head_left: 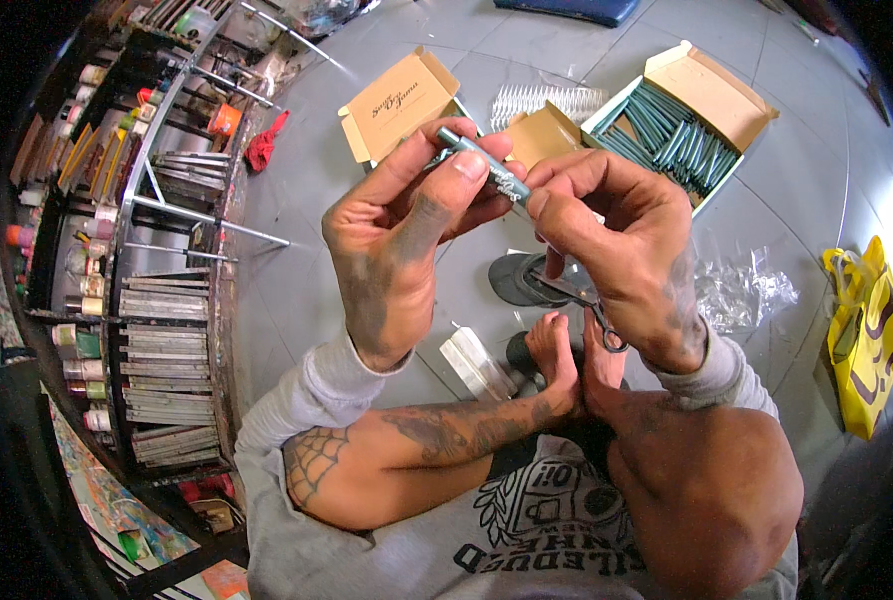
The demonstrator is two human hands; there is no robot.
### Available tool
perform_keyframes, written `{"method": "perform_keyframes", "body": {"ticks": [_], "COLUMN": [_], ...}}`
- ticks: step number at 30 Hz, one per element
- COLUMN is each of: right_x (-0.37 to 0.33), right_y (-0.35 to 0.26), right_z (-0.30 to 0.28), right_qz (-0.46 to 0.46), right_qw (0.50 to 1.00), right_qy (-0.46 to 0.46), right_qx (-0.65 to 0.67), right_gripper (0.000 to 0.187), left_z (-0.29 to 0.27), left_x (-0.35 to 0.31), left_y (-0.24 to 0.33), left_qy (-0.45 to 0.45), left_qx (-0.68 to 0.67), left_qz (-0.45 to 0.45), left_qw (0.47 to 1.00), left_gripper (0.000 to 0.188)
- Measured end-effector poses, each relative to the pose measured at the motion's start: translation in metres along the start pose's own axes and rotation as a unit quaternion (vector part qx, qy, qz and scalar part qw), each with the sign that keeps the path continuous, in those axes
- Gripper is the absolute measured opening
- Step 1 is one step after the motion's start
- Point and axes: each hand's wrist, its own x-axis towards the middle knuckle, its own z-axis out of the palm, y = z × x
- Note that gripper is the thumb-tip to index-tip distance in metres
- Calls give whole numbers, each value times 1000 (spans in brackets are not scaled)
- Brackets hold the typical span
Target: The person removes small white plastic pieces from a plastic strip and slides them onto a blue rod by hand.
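My left hand [396, 225] is closed around a slim dark green tube [501, 180] with white lettering, holding it tilted at chest height. The thumb lies along the tube and the fingers curl behind it. At the tube's lower right end, my right hand [611, 215] is closed in a pinch with thumb and forefinger; the fingers cover that tip. Below the right hand shows a pair of dark scissors [586, 305]; whether the other fingers hold them I cannot tell. Behind the hands, an open carton [701, 195] holds many similar green tubes.
Another open carton [401, 105] sits behind the left hand, near clear ridged plastic [546, 103]. A dark round object [526, 282] and a white packet [476, 362] lie near my feet. Crumpled clear plastic [741, 290] and a yellow bag [863, 340] are right; a rack [171, 310] stands left.
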Motion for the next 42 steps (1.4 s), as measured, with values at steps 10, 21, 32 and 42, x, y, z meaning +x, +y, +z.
{"method": "perform_keyframes", "body": {"ticks": [10,21,32,42], "right_x": [-1,-1,-1,8], "right_y": [-6,-3,-6,1], "right_z": [7,8,3,-4], "right_qz": [40,22,2,-270], "right_qw": [998,999,998,958], "right_qy": [28,37,-15,9], "right_qx": [35,34,65,-98], "right_gripper": [16,14,8,10], "left_z": [-3,-7,-9,-45], "left_x": [1,2,2,8], "left_y": [-2,2,0,0], "left_qy": [-29,-3,17,-78], "left_qx": [29,33,-17,-104], "left_qz": [36,55,41,11], "left_qw": [999,998,999,992], "left_gripper": [30,29,28,31]}}
